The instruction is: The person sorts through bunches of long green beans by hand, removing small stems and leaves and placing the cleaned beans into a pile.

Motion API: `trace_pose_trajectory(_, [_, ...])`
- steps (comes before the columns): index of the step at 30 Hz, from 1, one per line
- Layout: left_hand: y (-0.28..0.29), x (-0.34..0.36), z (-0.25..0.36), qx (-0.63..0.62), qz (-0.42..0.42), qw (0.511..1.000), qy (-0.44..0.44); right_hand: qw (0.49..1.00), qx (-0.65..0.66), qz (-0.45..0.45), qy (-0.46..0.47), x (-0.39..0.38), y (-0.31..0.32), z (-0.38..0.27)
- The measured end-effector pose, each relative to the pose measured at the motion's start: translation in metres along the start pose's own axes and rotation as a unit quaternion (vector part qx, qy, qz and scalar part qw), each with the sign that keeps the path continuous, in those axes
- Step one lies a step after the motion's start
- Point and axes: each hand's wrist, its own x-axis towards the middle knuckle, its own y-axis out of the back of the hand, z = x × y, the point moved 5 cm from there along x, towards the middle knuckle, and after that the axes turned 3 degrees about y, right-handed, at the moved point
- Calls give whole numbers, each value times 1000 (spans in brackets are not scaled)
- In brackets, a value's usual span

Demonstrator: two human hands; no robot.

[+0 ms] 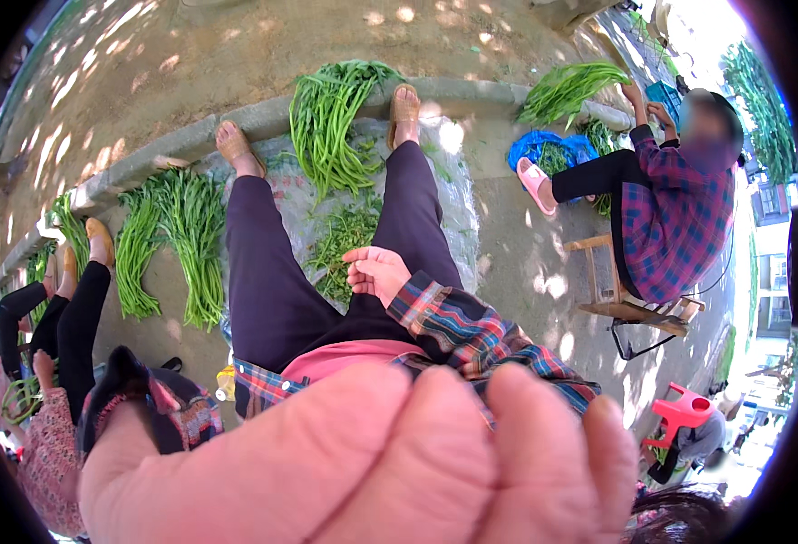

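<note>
My left hand (417,453) is very close to the view and fills its lower middle. Its knuckles are bent and the fingertips are hidden, so what it touches does not show. Over my lap, my right hand (376,274) hangs open with loosely curled fingers and nothing visible in them. Below it, between my legs, lies a pile of small loose leaves and stems (337,245) on a clear plastic sheet (277,163). Farther off, between my feet, a large bunch of long-stalked leafy greens (331,127) rests across the sheet and the kerb.
More leafy greens (190,245) lie to my left. At right, a person in a plaid shirt (666,218) sits on a wooden chair (598,272), handling greens (571,92) near a blue bag (535,143). A red plastic stool (685,410) stands lower right. Other people sit at left.
</note>
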Motion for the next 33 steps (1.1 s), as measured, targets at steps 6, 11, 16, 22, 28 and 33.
trace_pose_trajectory(6, [-21, -12, 33, -58, -55, 995, -51, 998, -49, -29, -3, -10, -12, 4])
trace_pose_trajectory(11, [-25, -8, 44, -22, -10, 999, -37, 997, -66, -42, -5, -10, -14, 0])
trace_pose_trajectory(16, [-20, -9, 50, 37, 76, 996, -1, 996, -75, -50, -9, -18, -18, 0])
trace_pose_trajectory(22, [-6, -24, 51, 113, 171, 976, 78, 997, -60, -54, -10, -19, -24, 5])
trace_pose_trajectory(28, [7, -45, 55, 175, 273, 938, 119, 995, -69, -63, -17, -17, -32, 17])
trace_pose_trajectory(33, [14, -51, 61, 197, 326, 918, 110, 996, -55, -66, -11, -18, -29, 19])
